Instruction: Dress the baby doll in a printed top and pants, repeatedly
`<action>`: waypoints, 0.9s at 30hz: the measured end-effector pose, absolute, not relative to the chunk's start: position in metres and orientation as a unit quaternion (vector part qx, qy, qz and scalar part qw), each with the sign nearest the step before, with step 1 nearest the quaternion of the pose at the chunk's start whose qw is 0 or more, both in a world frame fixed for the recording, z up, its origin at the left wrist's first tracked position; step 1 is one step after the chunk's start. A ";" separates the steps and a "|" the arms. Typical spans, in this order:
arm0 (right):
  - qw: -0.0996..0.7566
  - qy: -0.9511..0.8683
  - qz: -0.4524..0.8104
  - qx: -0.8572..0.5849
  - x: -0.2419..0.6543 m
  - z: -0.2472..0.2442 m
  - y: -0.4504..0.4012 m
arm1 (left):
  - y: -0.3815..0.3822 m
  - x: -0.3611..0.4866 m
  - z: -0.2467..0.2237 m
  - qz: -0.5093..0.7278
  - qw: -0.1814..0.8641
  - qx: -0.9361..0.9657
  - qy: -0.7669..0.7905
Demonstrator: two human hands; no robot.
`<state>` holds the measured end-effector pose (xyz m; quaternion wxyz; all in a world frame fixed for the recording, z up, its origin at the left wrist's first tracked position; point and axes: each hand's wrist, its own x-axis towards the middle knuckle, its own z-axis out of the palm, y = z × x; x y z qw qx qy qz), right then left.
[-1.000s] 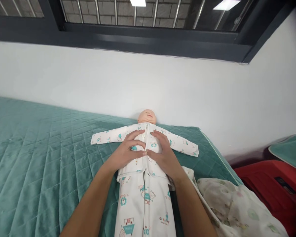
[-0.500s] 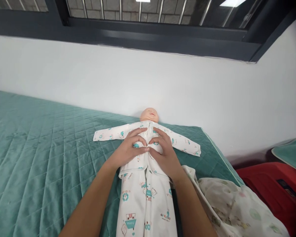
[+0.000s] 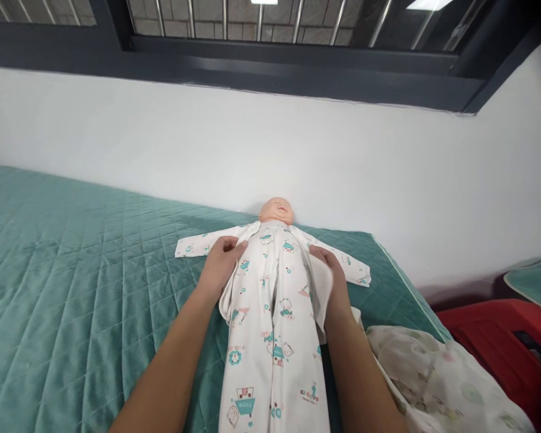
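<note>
A baby doll (image 3: 276, 210) lies on its back on a green quilted cover, its head near the wall. White printed baby trousers (image 3: 252, 319) cover its body up to just below the neck. Its white baby jacket (image 3: 198, 242) is spread apart at the front, both sleeves stretched out sideways. My left hand (image 3: 222, 264) is closed on the jacket's left front edge beside the doll's chest. On the other side, my right hand (image 3: 336, 273) grips the right front panel and folds it outward. Some fingertips are hidden behind the cloth.
The green quilted cover (image 3: 94, 270) extends to the left, with its edge at the right. A crumpled white printed cloth (image 3: 442, 373) lies by my right forearm. Beyond it stands a red plastic object (image 3: 487, 331). A white wall (image 3: 252, 144) and a dark window frame (image 3: 297, 69) rise behind.
My hands have moved apart from the middle of the doll's chest. The jacket front has opened to both sides, uncovering the upper part of the trousers.
</note>
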<state>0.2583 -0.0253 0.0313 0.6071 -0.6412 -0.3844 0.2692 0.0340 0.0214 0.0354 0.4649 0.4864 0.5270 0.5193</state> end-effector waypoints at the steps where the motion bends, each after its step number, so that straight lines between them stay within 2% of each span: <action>1: 0.593 -0.383 0.267 -0.656 0.255 0.032 -0.025 | 0.022 0.035 0.035 0.485 0.441 0.528 0.540; 5: 0.538 -0.422 0.230 -0.693 0.256 0.034 -0.028 | 0.027 0.025 0.035 0.393 0.346 0.613 0.592; 10: 0.532 -0.338 0.155 -0.761 0.290 0.032 -0.029 | 0.036 0.003 0.029 0.339 0.137 0.587 0.722; 12: 0.508 -0.338 0.114 -0.784 0.295 0.029 -0.028 | 0.037 0.003 0.027 0.303 0.073 0.610 0.728; 15: 0.462 -0.435 0.034 -0.772 0.285 0.024 -0.027 | 0.037 0.015 0.026 0.301 -0.016 0.650 0.698; 20: 0.381 -0.557 -0.085 -0.733 0.262 0.027 -0.019 | 0.049 0.034 0.018 0.311 -0.028 0.734 0.603; 27: 0.165 -0.588 -0.033 -0.791 0.264 0.052 0.020 | 0.068 0.037 0.018 0.251 -0.017 0.733 0.632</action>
